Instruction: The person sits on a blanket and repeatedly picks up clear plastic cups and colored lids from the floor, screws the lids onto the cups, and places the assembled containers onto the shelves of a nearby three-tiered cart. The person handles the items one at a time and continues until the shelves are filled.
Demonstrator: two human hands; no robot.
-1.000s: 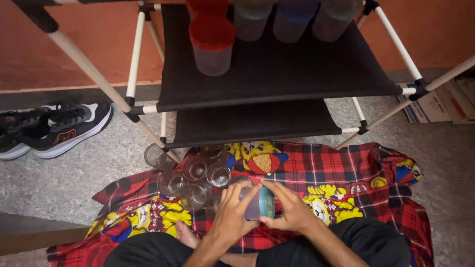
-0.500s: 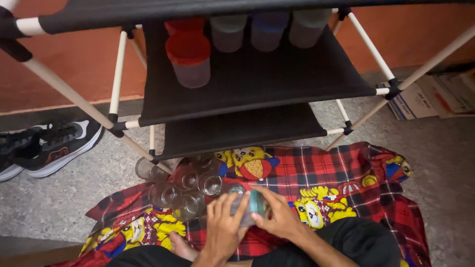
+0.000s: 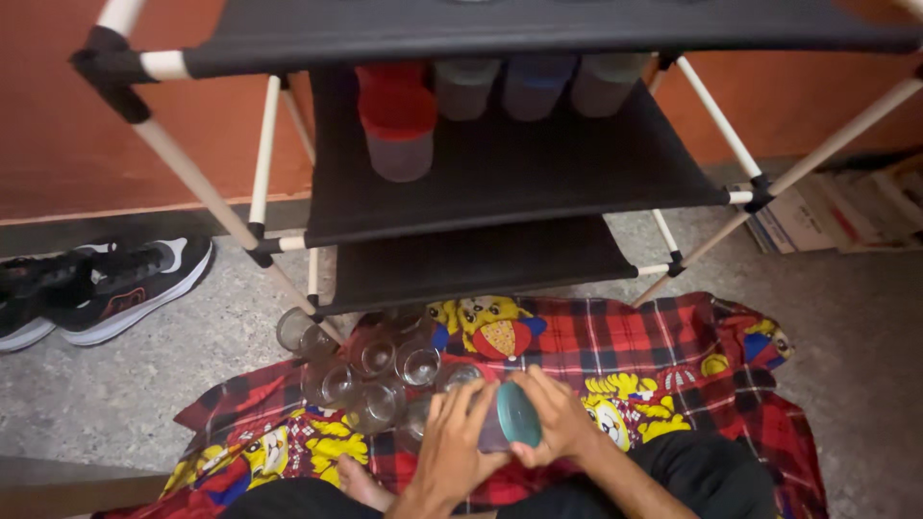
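Note:
Both hands hold one clear plastic jar with a teal lid [image 3: 512, 417], lying on its side over my lap. My left hand [image 3: 457, 442] wraps the jar's body. My right hand [image 3: 556, 415] cups the lidded end. Just left of them, a cluster of several open clear jars [image 3: 375, 370] stands on a red plaid cloth [image 3: 654, 356] with cartoon prints.
A black fabric shelf rack [image 3: 500, 173] with white poles stands in front; its middle shelf holds a red-lidded jar [image 3: 398, 130] and three more lidded jars behind. Black sneakers [image 3: 106, 279] lie on the floor at left, stacked cardboard [image 3: 836, 216] at right.
The view has tilted up slightly, showing the rack's top shelf. My hands keep the jar, and the teal lid now faces the camera more.

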